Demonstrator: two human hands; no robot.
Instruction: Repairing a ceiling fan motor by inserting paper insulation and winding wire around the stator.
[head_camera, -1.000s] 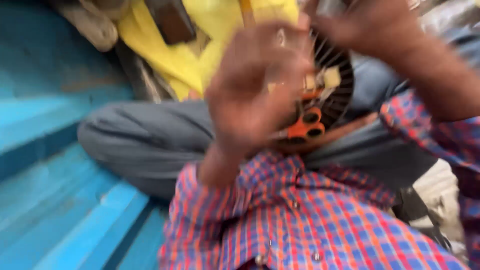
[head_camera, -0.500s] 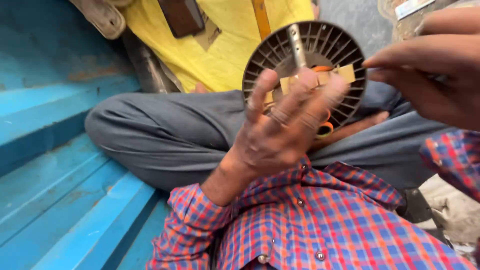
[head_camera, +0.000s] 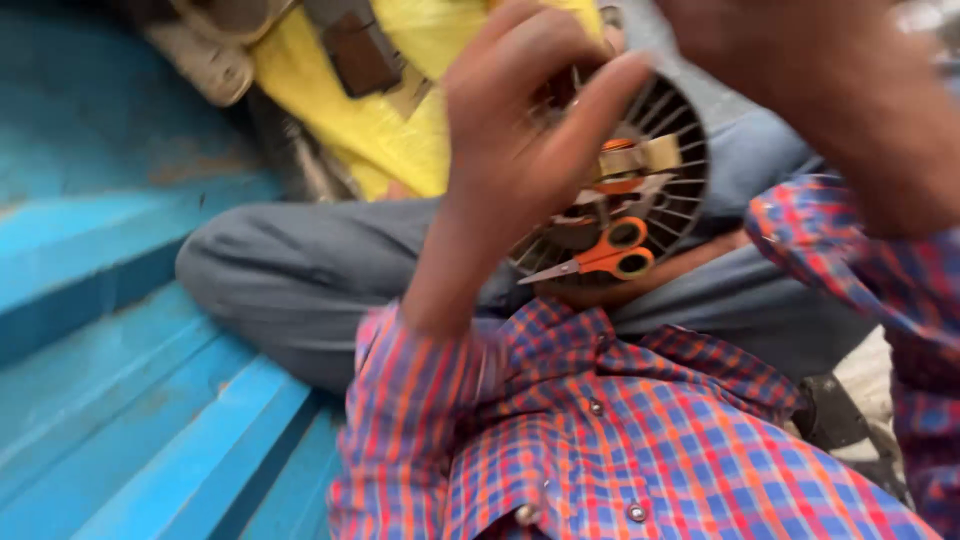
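Dark metal, a round slotted core (head_camera: 650, 190) stands on edge above grey-trousered knees (head_camera: 330, 270). It looks heavy, rigid and rough-edged, best gripped by its rim. The left hand (head_camera: 520, 130) curls over the core's left rim, fingers grasping it. The right hand (head_camera: 830, 90), blurred at the core's upper right, may touch it; I cannot tell its grip. Orange scissors (head_camera: 605, 258) lie just below the core.

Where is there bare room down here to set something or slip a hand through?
Free: the blue painted boards at lower left, bordered by the grey trouser knee and the checked shirt. Crowded: upper right, where the left hand and right hand meet at the round dark slotted metal core, orange-handled scissors just below.
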